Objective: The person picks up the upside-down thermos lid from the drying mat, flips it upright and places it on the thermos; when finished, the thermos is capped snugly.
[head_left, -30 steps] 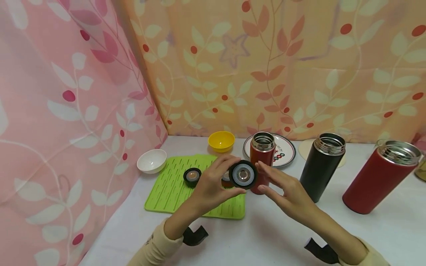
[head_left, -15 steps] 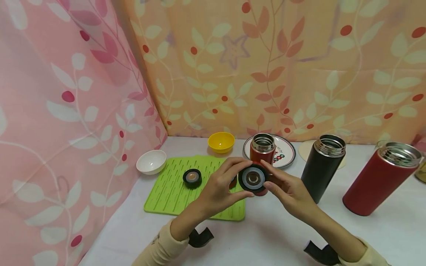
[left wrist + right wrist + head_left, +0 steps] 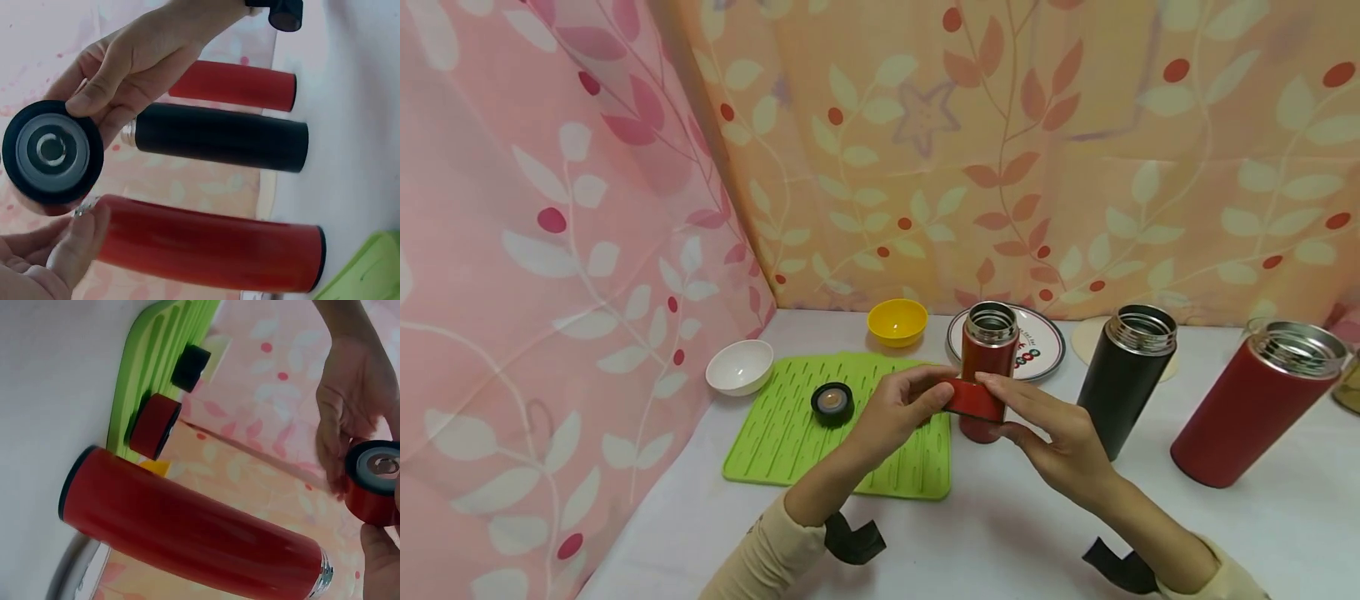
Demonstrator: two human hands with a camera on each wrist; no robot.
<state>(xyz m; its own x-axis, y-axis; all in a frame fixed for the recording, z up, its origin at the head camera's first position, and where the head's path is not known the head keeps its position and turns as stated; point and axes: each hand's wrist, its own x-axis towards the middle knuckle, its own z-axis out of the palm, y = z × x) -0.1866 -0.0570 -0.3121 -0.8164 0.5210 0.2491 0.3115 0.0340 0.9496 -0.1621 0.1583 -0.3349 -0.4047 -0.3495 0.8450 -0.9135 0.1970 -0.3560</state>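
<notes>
Hidden: a second red lid (image 3: 155, 426) on the green mat (image 3: 790, 433) shows only in the right wrist view; in the head view the left hand (image 3: 891, 412) covers it. The large red flask (image 3: 1255, 404) at the far right is partly cut by another object at the frame edge (too little shows to name it).

Left hand: fingers curled, thumb and fingertips pinching the left end of the red lid (image 3: 973, 400).

Right hand (image 3: 1056, 442): fingers loosely curled, thumb (image 3: 94, 94) on the lid's black rim, fingertips along its top edge; it holds the right end.

Red lid: held in the air between both hands, just in front of the small red flask (image 3: 988, 367), below that flask's open steel mouth. The wrist views show its inner face, black with a grey ring.

Change: half a second ago the lid's inner face was turned toward the head camera; now its red side wall faces that way, and it sits a little lower. A second ago only the left hand held it, the right hand spread open beside it.

Around: black flask (image 3: 1127, 379), small black lid (image 3: 832, 402) on the mat, white bowl (image 3: 740, 367), yellow bowl (image 3: 897, 322), plate (image 3: 1045, 346), all on the white table (image 3: 1000, 542).
</notes>
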